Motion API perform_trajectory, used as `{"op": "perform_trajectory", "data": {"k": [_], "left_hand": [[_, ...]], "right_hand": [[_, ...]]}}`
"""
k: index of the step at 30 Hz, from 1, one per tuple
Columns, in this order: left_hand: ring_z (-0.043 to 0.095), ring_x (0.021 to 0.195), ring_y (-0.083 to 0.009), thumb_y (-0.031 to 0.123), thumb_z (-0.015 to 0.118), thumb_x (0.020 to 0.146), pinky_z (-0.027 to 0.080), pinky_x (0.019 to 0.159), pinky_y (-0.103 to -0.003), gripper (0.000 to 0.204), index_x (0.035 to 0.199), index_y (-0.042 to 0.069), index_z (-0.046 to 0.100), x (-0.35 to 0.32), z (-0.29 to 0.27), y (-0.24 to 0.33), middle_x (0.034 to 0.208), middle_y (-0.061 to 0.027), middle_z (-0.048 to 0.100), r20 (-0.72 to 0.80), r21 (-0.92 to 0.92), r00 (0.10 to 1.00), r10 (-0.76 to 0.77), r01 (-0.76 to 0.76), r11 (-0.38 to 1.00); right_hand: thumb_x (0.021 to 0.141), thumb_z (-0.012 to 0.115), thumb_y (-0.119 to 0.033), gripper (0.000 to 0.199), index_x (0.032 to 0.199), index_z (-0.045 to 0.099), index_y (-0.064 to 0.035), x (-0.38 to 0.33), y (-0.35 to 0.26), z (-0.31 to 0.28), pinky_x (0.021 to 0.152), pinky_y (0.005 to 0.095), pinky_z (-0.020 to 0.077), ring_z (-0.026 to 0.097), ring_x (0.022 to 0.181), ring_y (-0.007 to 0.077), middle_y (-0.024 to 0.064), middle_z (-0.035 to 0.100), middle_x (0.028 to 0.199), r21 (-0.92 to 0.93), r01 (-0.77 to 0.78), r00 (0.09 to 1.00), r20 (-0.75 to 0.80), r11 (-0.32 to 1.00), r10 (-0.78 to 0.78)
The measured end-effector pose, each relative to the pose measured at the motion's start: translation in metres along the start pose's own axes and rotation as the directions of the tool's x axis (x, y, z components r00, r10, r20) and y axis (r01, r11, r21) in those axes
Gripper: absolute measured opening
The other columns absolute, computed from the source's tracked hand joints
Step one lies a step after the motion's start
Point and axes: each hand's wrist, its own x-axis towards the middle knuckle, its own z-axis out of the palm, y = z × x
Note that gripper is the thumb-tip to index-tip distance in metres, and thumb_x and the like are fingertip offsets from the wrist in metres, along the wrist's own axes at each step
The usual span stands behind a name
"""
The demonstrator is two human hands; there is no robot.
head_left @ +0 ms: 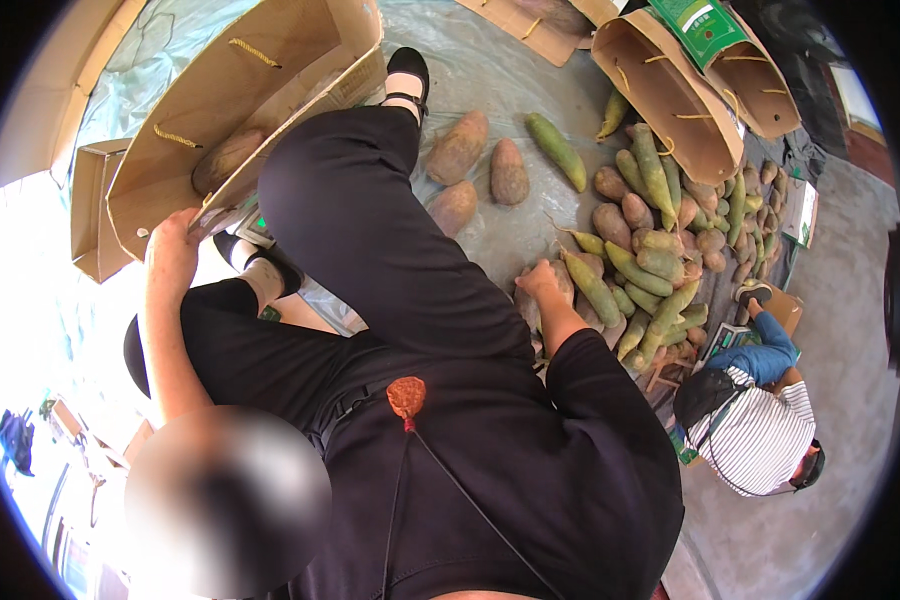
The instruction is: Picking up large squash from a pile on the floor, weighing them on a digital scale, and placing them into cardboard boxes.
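Observation:
At the left, my left hand (173,243) is closed on the near rim of a big brown cardboard carton (300,35) with yellow rope handles. Inside that carton lies a reddish-brown root (228,162). My right hand (541,279), right of my thigh, is down at the near left edge of a heap of roots. Its fingers are curled, and what they hold, if anything, is hidden. Beside it lie long green radishes (590,288) and thick reddish-brown roots. Several separate roots, among them a reddish-brown one (509,172) and a green radish (556,150), rest on the plastic sheet (500,100).
More brown cartons with rope handles (660,95) stand at the far right, one bearing a green printed panel (705,30). Another person in a striped shirt (755,430) sits at the right beyond the heap. My legs (370,210) stretch between carton and roots.

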Motion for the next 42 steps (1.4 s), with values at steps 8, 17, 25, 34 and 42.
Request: {"op": "perform_trajectory", "data": {"k": [8,17,25,34,42], "left_hand": [[0.059,0.091,-0.0396,0.000,0.057,0.078,0.045,0.078,-0.044,0.020,0.097,0.000,0.064,0.000,-0.001,0.004,0.090,-0.0223,0.062,-0.011,0.006,1.000,-0.009,0.009,1.000],[0.059,0.093,-0.0395,-0.001,0.053,0.079,0.046,0.081,-0.044,0.021,0.097,0.001,0.064,-0.002,0.001,-0.004,0.094,-0.0219,0.062,-0.024,0.015,1.000,-0.004,0.005,1.000],[0.061,0.092,-0.0364,-0.004,0.050,0.076,0.048,0.081,-0.044,0.031,0.100,0.005,0.067,-0.004,0.000,-0.004,0.091,-0.0210,0.064,-0.035,0.071,0.999,-0.015,0.017,0.997],[0.061,0.093,-0.0363,-0.002,0.052,0.079,0.047,0.082,-0.044,0.027,0.099,0.005,0.067,-0.007,0.003,-0.007,0.092,-0.0190,0.064,-0.051,0.058,0.999,0.020,-0.017,0.998],[0.061,0.092,-0.0362,-0.002,0.051,0.078,0.048,0.082,-0.044,0.027,0.098,0.005,0.067,-0.004,0.004,-0.009,0.092,-0.0196,0.064,-0.031,0.064,0.999,0.036,-0.034,0.997]], "right_hand": [[0.077,0.071,-0.039,0.072,0.134,0.038,-0.0114,0.004,-0.008,0.015,0.101,0.0426,0.0406,0.043,0.126,0.0298,0.0125,0.047,0.132,-0.221,0.027,0.998,0.053,0.975,-0.015],[0.092,0.047,-0.040,0.043,0.121,0.045,-0.0086,-0.013,-0.006,0.023,0.093,0.0445,0.0454,0.052,0.116,0.0323,0.0152,0.053,0.124,-0.135,0.028,0.996,-0.085,0.991,-0.039],[0.072,0.073,-0.020,0.047,0.110,0.050,-0.0051,-0.017,0.009,0.001,0.093,0.0415,0.0444,0.053,0.111,0.0378,0.0218,0.053,0.120,-0.095,0.345,0.903,-0.236,0.934,-0.358],[0.070,0.073,0.002,0.061,0.124,0.046,-0.0029,-0.118,-0.098,-0.165,0.096,0.0336,0.0402,0.050,0.108,0.0203,0.0097,0.052,0.117,0.239,0.932,0.359,-0.711,0.271,-0.605],[0.075,0.068,0.006,0.059,0.127,0.042,0.0011,-0.286,-0.217,-0.254,0.101,0.0343,0.0372,0.050,0.113,0.0204,0.0111,0.051,0.120,0.335,0.870,0.021,-0.757,-0.361,-0.653]]}}
